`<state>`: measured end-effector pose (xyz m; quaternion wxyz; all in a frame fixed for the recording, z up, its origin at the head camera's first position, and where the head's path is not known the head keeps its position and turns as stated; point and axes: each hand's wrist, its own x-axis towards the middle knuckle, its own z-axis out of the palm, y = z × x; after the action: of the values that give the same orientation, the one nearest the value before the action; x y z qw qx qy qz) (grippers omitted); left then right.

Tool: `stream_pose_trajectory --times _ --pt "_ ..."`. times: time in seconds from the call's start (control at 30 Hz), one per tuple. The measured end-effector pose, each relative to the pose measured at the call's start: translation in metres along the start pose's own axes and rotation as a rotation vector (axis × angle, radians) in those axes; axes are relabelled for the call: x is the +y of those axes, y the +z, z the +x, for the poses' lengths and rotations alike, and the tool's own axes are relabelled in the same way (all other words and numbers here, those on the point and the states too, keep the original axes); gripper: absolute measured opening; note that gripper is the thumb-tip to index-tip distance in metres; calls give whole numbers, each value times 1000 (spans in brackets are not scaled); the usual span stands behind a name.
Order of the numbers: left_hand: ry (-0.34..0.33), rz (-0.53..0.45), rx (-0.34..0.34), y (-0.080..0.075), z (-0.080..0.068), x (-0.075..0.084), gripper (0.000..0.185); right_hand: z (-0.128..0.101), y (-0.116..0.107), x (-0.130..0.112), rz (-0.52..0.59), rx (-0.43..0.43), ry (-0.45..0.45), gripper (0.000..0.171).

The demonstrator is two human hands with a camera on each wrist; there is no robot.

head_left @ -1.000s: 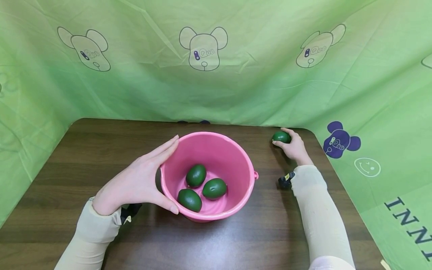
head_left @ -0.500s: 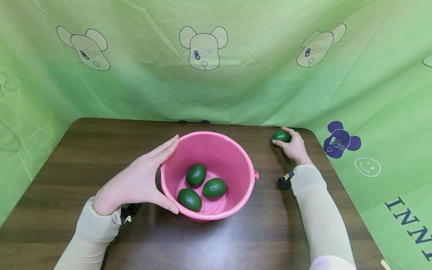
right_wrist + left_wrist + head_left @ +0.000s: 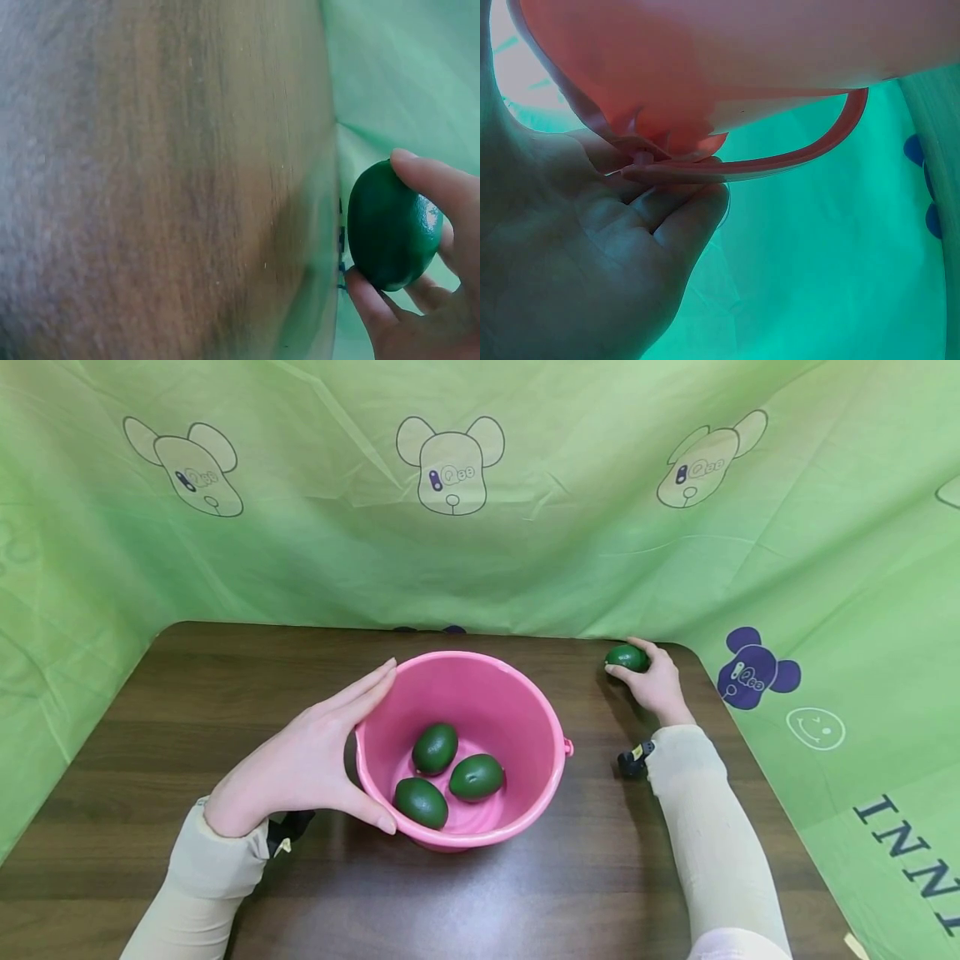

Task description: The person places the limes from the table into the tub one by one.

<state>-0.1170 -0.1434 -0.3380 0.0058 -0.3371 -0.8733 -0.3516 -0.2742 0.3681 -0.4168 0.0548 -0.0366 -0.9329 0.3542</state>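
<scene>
Three avocados (image 3: 447, 772) already lay in the pink bucket (image 3: 525, 697) steadied by the left hand (image 3: 300, 768), so the right hand (image 3: 658, 685), fingers curled round the fourth avocado (image 3: 626, 657), apparently lifted off the surface (image 3: 187, 693), needed a firm carry.

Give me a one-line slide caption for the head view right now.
Left hand steadies a pink bucket holding three avocados while the right hand grips a fourth avocado at the table's far corner.
</scene>
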Motion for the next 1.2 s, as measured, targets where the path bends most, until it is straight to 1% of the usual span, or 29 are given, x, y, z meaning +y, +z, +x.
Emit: stream_pose_trajectory --times 0.5,0.77,0.9,1.03,1.2 --pt "-8 -5 -2 0 -1 1 145 1 0 -4 35 29 -23 74" --pt "-4 -7 -1 0 0 1 145 -1 2 -8 95 59 -36 73" --pt "-1 -3 0 1 0 1 146 -2 4 -12 131 51 -31 73" --pt "-1 -3 -1 0 0 1 146 -4 6 -16 147 46 -23 78" --pt "-1 1 -1 0 0 0 146 -5 6 -20 169 76 -13 84"
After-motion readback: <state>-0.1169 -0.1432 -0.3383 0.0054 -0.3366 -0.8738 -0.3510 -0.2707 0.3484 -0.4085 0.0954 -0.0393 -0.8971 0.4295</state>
